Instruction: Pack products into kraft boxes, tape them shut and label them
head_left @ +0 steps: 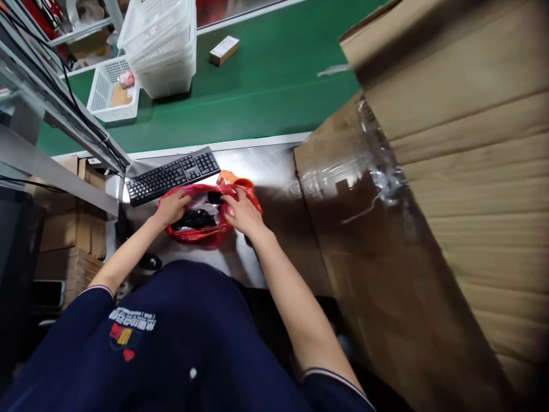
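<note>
A red plastic bag lies on the metal worktop in front of me, its mouth spread wide. Inside it show black items and some clear plastic wrapping; their kind I cannot make out. My left hand grips the bag's left rim with its fingers curled over the edge. On the opposite side my right hand is closed on the right rim, thumb and fingers at the opening. Just behind the right hand sits an orange object, partly hidden by the bag.
A black keyboard lies behind the bag, a mouse to its left. Beyond runs a green conveyor belt with stacked white baskets and a small box. A large cardboard box stands close on the right.
</note>
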{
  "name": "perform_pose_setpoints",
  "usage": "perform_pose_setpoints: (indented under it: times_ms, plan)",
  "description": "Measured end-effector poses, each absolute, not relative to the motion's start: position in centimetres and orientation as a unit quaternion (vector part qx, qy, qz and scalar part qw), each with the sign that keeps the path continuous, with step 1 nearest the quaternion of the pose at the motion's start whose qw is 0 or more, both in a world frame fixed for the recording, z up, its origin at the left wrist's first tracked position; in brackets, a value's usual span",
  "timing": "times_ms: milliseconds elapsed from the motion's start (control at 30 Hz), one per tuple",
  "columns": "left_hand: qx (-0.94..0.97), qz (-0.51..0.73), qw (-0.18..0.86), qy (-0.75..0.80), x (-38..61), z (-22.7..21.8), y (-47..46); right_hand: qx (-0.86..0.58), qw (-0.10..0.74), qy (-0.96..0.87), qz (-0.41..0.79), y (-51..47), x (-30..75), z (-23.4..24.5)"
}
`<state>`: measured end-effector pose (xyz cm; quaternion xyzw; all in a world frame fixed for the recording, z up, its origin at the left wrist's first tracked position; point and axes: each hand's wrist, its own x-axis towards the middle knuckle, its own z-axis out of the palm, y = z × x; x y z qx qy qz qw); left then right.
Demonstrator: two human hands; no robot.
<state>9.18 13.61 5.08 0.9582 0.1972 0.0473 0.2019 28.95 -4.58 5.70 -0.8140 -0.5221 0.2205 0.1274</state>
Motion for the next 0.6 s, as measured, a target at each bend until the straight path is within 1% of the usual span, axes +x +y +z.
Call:
perform_pose_setpoints:
  times_ms: [100, 233, 267, 300, 367, 500, 600]
  plan:
    - [0.923, 0.160, 0.301, 0.179, 6.7, 5.3, 14.7, -0.806, 0.120, -0.540, 0.213, -4.9, 29.5, 6.7]
    - [0.761, 0.241, 0.540, 0.266, 4.4, 5.4, 16.4, -0.773, 0.098, -0.587, 0.221, -5.3, 28.4, 7.9]
    - [0.712, 0.255, 0.582, 0.298, 4.1, 5.3, 16.9, -0.759, 0.099, -0.603, 0.224, -5.3, 27.8, 8.0]
    - [0.677, 0.267, 0.602, 0.328, 3.9, 5.1, 17.3, -0.745, 0.103, -0.619, 0.227, -5.4, 27.2, 8.1]
    - [0.638, 0.285, 0.606, 0.380, 3.5, 4.6, 18.2, -0.723, 0.106, -0.640, 0.237, -5.6, 25.9, 7.9]
    - [0.561, 0.302, 0.621, 0.457, 3.2, 3.7, 19.2, -0.722, 0.109, -0.628, 0.269, -5.8, 24.4, 7.1]
    - [0.524, 0.307, 0.638, 0.474, 3.6, 3.4, 19.3, -0.735, 0.154, -0.601, 0.273, -5.9, 24.8, 6.4]
